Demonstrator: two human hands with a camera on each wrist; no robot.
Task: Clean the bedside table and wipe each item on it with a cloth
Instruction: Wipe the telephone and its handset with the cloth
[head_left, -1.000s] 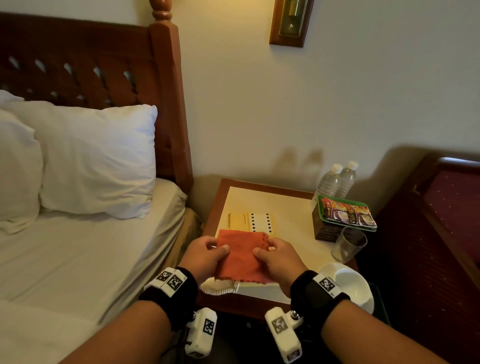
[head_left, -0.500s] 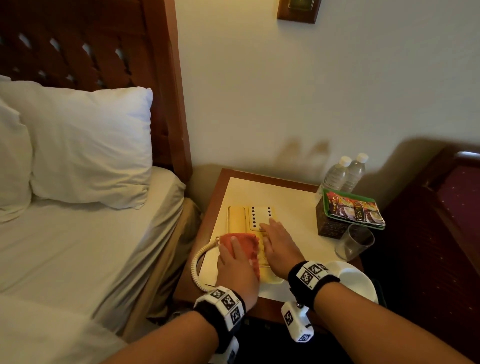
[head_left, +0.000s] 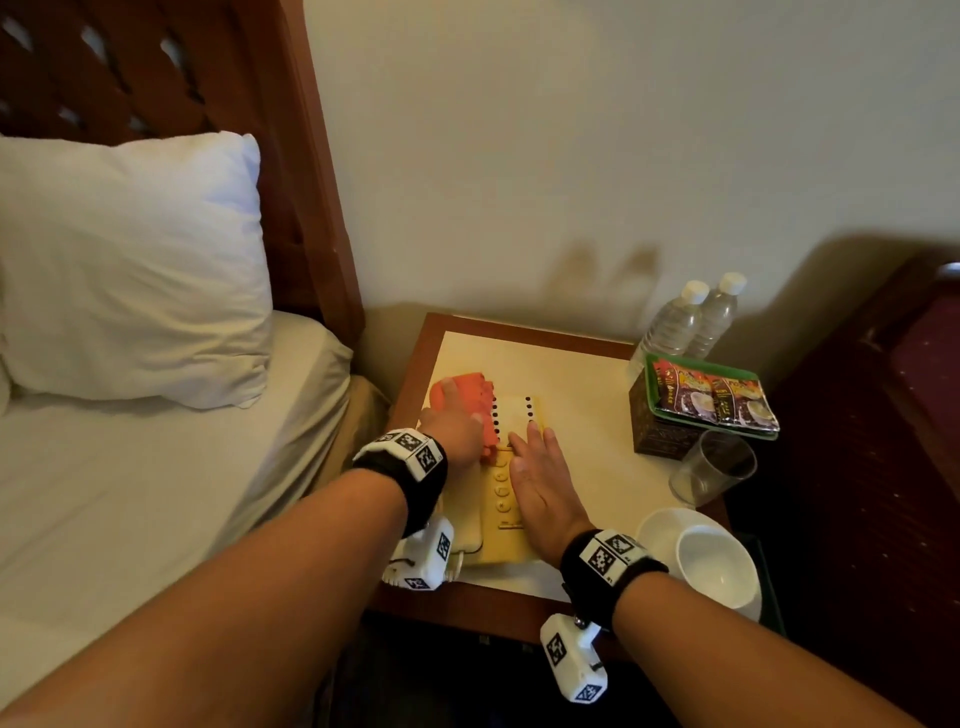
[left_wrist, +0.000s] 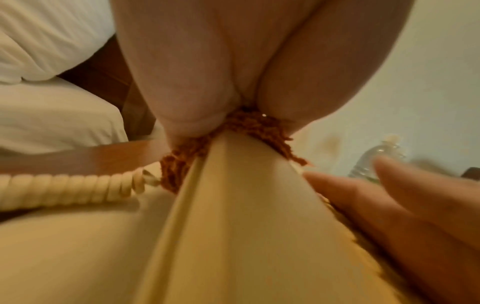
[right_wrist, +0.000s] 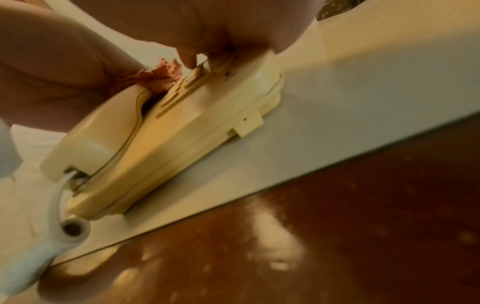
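A cream telephone (head_left: 511, 519) lies on the bedside table (head_left: 571, 384), at its left side. My left hand (head_left: 454, 423) presses a bunched orange cloth (head_left: 475, 387) flat onto the far end of the handset (left_wrist: 233, 205). The cloth (left_wrist: 176, 164) pokes out from under the palm beside the coiled cord (left_wrist: 64, 189). My right hand (head_left: 543, 483) rests flat on the keypad, fingers straight, holding the telephone (right_wrist: 194, 127) down. The right wrist view shows the cloth (right_wrist: 161, 76) just beyond the keys.
Two water bottles (head_left: 691, 322) stand at the back right. In front of them are a box topped with sachets (head_left: 711, 395), a glass (head_left: 714, 470) and a white cup (head_left: 714, 566) on a saucer. The bed (head_left: 156, 467) lies left; a dark chair (head_left: 883, 441) stands right.
A second ago both hands held the cloth spread above the table. Since then the right hand settled on the keypad and the left hand slid the cloth along the handset toward the wall.
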